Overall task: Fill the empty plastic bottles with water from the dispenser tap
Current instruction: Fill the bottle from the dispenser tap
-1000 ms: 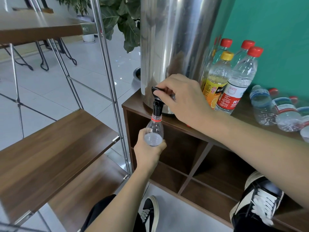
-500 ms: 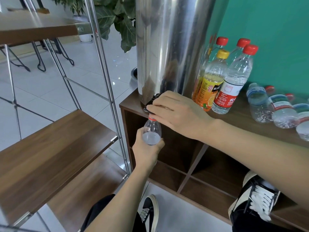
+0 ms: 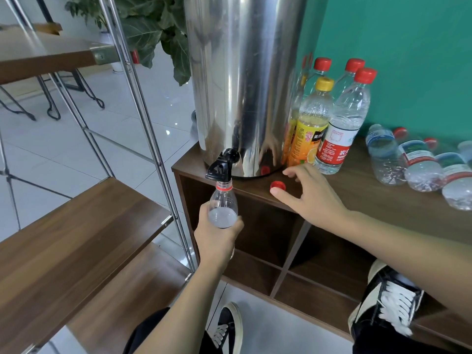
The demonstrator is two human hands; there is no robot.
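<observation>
A tall steel dispenser (image 3: 245,80) stands on a brown wooden cabinet (image 3: 362,192), its black tap (image 3: 221,164) jutting over the front edge. My left hand (image 3: 217,236) grips a clear plastic bottle (image 3: 223,204) upright, its open neck right under the tap; water fills it up to near the shoulder. My right hand (image 3: 310,194) hovers over the cabinet top with fingers spread, thumb tip beside a loose red cap (image 3: 278,185). It holds nothing.
Capped bottles (image 3: 339,126) stand to the right of the dispenser, one with a yellow cap. Several empty bottles (image 3: 419,164) lie on their sides at the far right. A metal-framed wooden shelf rack (image 3: 76,226) stands to the left. My shoes rest below.
My right hand has left the tap handle and moved right and down to the red cap on the cabinet. The left hand keeps the bottle under the tap.
</observation>
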